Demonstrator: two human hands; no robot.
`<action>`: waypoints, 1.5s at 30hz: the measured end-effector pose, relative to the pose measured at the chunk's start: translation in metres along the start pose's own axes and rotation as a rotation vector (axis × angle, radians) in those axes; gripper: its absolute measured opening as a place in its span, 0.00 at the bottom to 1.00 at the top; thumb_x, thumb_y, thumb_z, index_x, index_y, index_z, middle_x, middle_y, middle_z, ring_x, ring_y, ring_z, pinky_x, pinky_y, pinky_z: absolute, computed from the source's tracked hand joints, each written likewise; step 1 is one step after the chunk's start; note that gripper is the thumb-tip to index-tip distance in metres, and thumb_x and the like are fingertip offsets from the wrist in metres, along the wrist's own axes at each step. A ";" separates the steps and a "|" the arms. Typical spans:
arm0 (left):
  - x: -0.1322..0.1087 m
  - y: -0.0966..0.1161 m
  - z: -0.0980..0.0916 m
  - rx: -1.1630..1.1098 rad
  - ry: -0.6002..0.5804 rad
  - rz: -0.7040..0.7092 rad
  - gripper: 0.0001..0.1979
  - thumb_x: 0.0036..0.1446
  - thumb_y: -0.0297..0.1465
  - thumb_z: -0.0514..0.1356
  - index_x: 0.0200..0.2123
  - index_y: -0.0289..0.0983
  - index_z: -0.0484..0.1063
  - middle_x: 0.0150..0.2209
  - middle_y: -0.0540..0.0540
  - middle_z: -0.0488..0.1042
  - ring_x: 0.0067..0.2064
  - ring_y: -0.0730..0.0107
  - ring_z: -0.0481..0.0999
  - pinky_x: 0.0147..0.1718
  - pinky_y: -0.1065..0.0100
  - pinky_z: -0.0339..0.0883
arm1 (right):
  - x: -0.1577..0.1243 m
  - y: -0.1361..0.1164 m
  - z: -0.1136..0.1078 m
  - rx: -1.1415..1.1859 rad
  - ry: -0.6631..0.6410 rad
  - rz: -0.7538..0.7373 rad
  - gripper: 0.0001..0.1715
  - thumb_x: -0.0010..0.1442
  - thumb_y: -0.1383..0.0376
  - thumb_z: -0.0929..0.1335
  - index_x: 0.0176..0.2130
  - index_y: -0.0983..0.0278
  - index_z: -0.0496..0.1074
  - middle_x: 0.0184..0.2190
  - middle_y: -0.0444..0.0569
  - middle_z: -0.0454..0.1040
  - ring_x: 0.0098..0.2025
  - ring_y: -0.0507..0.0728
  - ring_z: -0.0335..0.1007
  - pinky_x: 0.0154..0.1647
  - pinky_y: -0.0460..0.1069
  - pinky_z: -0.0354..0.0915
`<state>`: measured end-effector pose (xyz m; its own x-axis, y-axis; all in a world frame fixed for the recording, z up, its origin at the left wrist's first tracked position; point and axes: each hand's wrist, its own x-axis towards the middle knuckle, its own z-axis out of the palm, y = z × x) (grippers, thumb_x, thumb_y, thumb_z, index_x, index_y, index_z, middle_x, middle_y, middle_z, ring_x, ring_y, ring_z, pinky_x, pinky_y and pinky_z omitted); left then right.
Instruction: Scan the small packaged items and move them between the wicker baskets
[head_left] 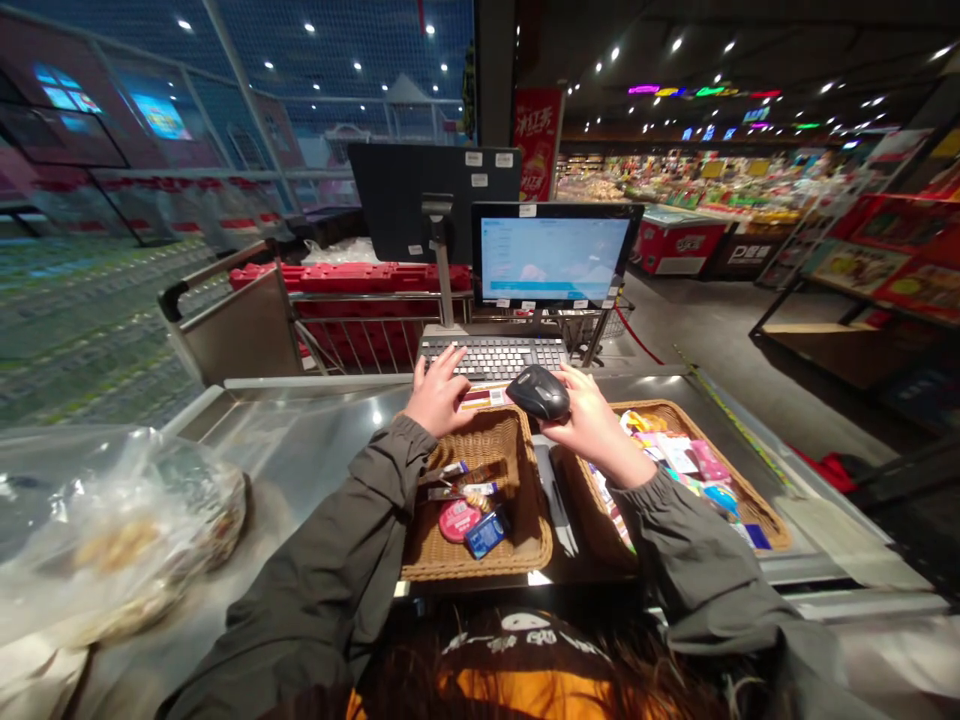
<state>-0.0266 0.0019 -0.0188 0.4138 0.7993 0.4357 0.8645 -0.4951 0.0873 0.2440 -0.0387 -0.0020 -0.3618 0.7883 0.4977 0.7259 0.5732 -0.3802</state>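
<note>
My left hand rests with its fingers spread at the left end of a black keyboard with pale keys. In my right hand is a rounded black barcode scanner, its head pointing left; the grip is hidden by my fingers. A flat printed piece with a barcode lies below the keyboard, between my hands. Just under my left hand stands a wicker basket holding a pink round pack, a blue small packet and several slim wrapped items. My right forearm passes over a second wicker basket of colourful packets.
A lit monitor stands behind the keyboard, with a second screen turned away beside it. Clear plastic bags lie on the metal counter at left. A metal cart stands beyond. Shelves rise at right.
</note>
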 end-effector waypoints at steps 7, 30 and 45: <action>-0.020 -0.006 0.023 0.014 -0.110 -0.025 0.10 0.48 0.36 0.67 0.35 0.40 0.75 0.70 0.40 0.54 0.71 0.49 0.49 0.66 0.37 0.37 | -0.003 0.002 0.009 0.028 -0.008 -0.006 0.18 0.48 0.64 0.71 0.42 0.63 0.75 0.50 0.55 0.75 0.64 0.73 0.60 0.65 0.67 0.56; -0.059 -0.029 0.100 0.048 -0.527 -0.018 0.13 0.46 0.38 0.67 0.35 0.38 0.77 0.68 0.40 0.59 0.70 0.46 0.51 0.66 0.35 0.37 | -0.005 0.012 0.024 0.062 -0.063 0.118 0.29 0.48 0.64 0.71 0.51 0.63 0.71 0.55 0.58 0.72 0.67 0.75 0.56 0.66 0.74 0.50; -0.069 -0.030 0.122 0.099 -0.672 -0.082 0.20 0.48 0.40 0.68 0.44 0.38 0.78 0.66 0.31 0.62 0.69 0.42 0.56 0.63 0.32 0.44 | -0.011 0.025 0.007 0.064 0.037 0.133 0.27 0.48 0.64 0.71 0.49 0.63 0.72 0.53 0.57 0.74 0.64 0.73 0.61 0.64 0.69 0.58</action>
<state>-0.0458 0.0030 -0.1611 0.4054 0.8867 -0.2222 0.9095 -0.4157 0.0004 0.2621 -0.0317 -0.0221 -0.2425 0.8499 0.4679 0.7266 0.4787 -0.4929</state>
